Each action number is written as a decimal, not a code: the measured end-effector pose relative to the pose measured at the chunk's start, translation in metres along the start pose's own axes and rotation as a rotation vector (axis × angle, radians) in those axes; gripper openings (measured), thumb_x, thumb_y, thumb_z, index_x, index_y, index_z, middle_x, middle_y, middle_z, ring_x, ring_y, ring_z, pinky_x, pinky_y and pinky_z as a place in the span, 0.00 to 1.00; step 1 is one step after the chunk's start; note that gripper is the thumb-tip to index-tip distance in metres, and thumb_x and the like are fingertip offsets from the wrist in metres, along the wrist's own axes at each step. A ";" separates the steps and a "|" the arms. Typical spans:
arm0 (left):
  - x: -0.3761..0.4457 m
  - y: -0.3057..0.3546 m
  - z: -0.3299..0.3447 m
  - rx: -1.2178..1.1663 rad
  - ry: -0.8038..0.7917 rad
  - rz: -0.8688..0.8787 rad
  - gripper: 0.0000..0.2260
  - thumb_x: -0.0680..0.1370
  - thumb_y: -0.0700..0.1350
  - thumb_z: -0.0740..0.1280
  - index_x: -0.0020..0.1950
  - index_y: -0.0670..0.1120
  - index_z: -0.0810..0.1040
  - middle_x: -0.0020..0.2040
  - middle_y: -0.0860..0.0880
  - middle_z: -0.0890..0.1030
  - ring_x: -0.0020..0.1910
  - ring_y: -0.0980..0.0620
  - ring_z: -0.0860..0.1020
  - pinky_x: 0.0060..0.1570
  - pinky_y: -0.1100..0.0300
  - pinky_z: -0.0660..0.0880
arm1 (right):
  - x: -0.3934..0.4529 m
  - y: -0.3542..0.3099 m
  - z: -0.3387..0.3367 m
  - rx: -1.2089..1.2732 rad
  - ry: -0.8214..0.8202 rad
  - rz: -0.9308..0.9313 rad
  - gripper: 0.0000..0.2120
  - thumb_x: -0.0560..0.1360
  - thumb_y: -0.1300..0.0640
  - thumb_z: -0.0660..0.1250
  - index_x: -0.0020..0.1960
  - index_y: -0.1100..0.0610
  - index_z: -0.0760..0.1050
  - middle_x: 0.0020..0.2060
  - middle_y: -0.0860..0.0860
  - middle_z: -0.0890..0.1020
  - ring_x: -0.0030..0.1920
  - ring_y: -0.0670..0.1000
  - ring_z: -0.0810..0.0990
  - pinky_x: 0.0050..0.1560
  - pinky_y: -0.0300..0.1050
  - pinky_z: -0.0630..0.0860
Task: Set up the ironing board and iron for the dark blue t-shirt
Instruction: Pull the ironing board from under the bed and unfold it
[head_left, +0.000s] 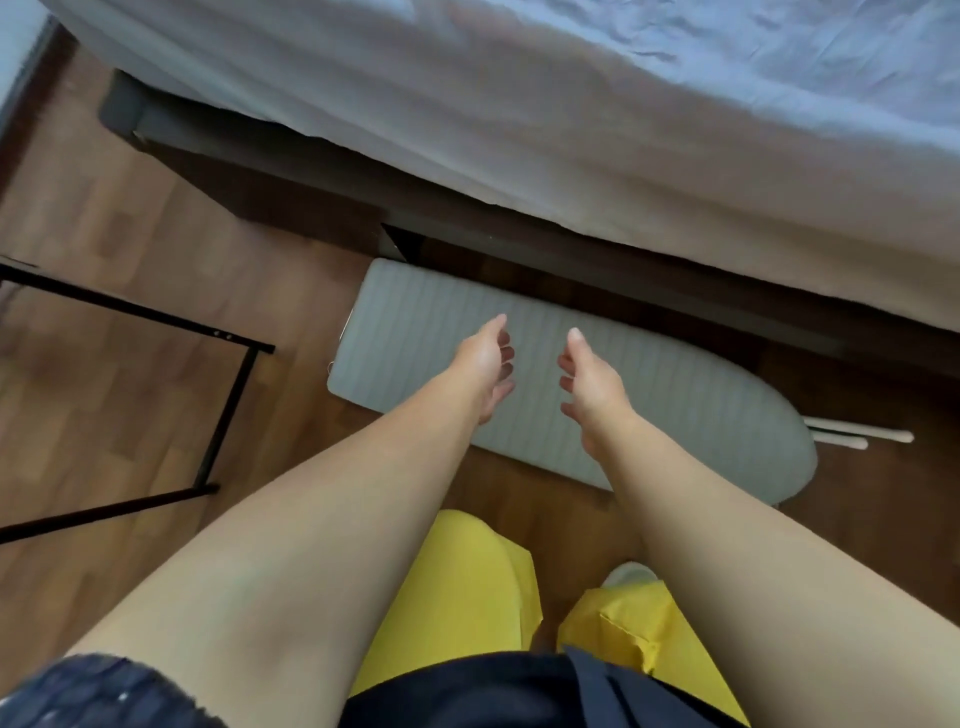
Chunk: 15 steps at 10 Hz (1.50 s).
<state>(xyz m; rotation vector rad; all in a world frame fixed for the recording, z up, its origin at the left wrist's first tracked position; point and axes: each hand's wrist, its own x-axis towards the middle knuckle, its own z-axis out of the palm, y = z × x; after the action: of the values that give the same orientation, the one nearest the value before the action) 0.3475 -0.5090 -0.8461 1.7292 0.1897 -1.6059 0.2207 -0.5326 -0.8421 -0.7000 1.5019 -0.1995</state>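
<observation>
Neither hand holds anything. The left hand (485, 371) and the right hand (592, 384) reach out side by side at the centre of the frame, palms facing each other, fingers loosely curled and apart, both over the ironing board (415, 317); whether they touch its cover cannot be told.

The one ironing board lies flat on the floor (119, 410), its grey striped cover up, squared end toward the left and rounded end toward the right. Two pale legs (862, 439) stick out past the rounded end at middle right. The board lies just beside the bed frame (322, 171), a dark band running from upper left down to the right edge.

The floor is brown wood planks. One bed fills the top of the frame, draped with a pale blue-grey sheet (519, 104) that hangs over the frame. A black metal rack (228, 410) made of thin bars stands at the left edge. At the bottom are the person's yellow trousers (467, 587), a dark top (467, 691) and one light shoe (628, 571).
</observation>
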 end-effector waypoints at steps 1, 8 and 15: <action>0.035 -0.009 -0.006 0.046 -0.002 -0.018 0.24 0.82 0.58 0.61 0.72 0.44 0.72 0.71 0.44 0.73 0.72 0.43 0.70 0.71 0.47 0.68 | 0.032 0.016 0.001 0.010 0.003 0.000 0.30 0.80 0.35 0.52 0.77 0.49 0.62 0.75 0.49 0.68 0.74 0.55 0.66 0.74 0.60 0.62; 0.215 -0.083 -0.063 0.130 0.128 -0.019 0.15 0.82 0.50 0.65 0.66 0.46 0.77 0.60 0.49 0.82 0.60 0.49 0.79 0.66 0.50 0.73 | 0.192 0.128 0.037 -0.172 -0.052 -0.038 0.32 0.81 0.35 0.49 0.81 0.48 0.52 0.80 0.47 0.55 0.79 0.51 0.53 0.78 0.56 0.51; 0.245 -0.126 -0.119 0.558 0.432 -0.349 0.27 0.80 0.53 0.61 0.76 0.42 0.66 0.74 0.43 0.69 0.72 0.44 0.69 0.69 0.49 0.69 | 0.205 0.142 0.066 -0.319 -0.031 -0.036 0.29 0.83 0.40 0.49 0.81 0.47 0.45 0.80 0.44 0.38 0.79 0.48 0.35 0.78 0.59 0.45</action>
<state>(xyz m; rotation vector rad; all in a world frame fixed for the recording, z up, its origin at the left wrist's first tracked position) 0.4181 -0.4399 -1.1298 2.5913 0.2818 -1.5973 0.2614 -0.5098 -1.0956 -0.9802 1.5073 0.0262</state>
